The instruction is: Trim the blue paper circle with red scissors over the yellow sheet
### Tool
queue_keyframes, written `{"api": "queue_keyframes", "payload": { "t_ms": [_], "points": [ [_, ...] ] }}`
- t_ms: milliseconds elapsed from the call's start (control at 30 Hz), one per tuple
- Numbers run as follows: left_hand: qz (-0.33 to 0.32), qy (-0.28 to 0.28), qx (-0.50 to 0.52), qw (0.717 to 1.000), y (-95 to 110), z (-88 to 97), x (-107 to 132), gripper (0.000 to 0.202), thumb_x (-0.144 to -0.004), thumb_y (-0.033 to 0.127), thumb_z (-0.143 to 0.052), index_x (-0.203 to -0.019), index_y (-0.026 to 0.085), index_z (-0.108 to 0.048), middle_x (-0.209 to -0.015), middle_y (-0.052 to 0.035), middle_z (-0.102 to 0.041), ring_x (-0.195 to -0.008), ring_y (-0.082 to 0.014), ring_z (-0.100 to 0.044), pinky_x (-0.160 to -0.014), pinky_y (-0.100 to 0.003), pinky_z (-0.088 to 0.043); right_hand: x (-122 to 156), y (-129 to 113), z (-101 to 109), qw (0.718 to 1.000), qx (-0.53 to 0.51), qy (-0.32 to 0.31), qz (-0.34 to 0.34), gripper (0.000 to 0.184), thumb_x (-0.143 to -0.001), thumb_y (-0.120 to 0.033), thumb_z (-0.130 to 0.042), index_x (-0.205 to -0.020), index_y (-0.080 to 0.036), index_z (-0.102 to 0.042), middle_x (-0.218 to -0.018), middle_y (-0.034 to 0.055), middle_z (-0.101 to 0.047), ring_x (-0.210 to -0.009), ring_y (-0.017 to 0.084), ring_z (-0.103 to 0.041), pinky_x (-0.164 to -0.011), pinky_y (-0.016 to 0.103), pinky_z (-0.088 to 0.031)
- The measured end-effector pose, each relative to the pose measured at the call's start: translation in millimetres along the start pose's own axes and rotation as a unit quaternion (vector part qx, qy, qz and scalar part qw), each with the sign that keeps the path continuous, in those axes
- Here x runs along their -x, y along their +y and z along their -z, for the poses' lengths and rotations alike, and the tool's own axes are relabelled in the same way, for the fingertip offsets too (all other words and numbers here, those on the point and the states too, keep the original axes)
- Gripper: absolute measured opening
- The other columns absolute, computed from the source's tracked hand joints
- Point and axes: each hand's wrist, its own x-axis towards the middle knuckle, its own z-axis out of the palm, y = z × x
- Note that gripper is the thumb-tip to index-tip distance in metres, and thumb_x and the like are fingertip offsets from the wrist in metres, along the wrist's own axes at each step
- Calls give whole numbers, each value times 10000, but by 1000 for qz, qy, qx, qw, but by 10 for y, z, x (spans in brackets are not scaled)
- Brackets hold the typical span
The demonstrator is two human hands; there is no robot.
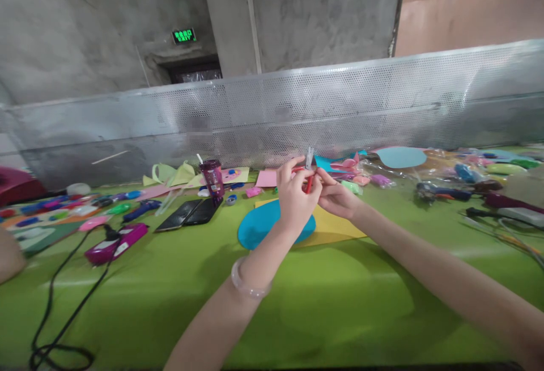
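My left hand [297,190] is raised over the table and closed around small red-handled pliers [310,157], their silver jaws pointing up. A pale bangle [249,285] circles the left wrist. Close beside it, my right hand [338,196] is closed with its fingertips pinched near the pliers; what they hold, if anything, is too small and blurred to make out. Below the hands lie a blue rounded sheet [259,226] and a yellow sheet [335,229], partly overlapping.
The green-covered table [178,286] holds a purple cup [212,178] with a straw, a dark phone [187,215] and a magenta power strip [117,243] with a black cable. Colourful craft pieces lie on both sides. A perforated metal panel [272,110] stands behind. Another person's arm [9,255] shows at left.
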Motion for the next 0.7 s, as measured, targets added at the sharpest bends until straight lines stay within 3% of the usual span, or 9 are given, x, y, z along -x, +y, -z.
{"api": "queue_keyframes", "payload": {
  "t_ms": [200,700],
  "points": [
    [-1,11,0,1000,-2,0,-8,47,-749,191,-560,-703,194,-572,-1074,-70,-518,-1008,-203,-472,-857,-383,-413,-4,6,14,999,-28,-28,-1,576,-644,43,-415,-965,-395,-607,-972,-118,-621,-905,59,-564,-804,219,-423],
    [4,-1,13,1000,-1,27,-28,51,-731,162,-556,-685,182,-563,-1018,-77,-490,-993,-199,-466,-837,-366,-420,2,-3,-7,999,-45,-26,-4,570,-638,56,-403,-948,-371,-618,-966,-105,-630,-873,69,-574,-775,223,-441]
  ]
}}
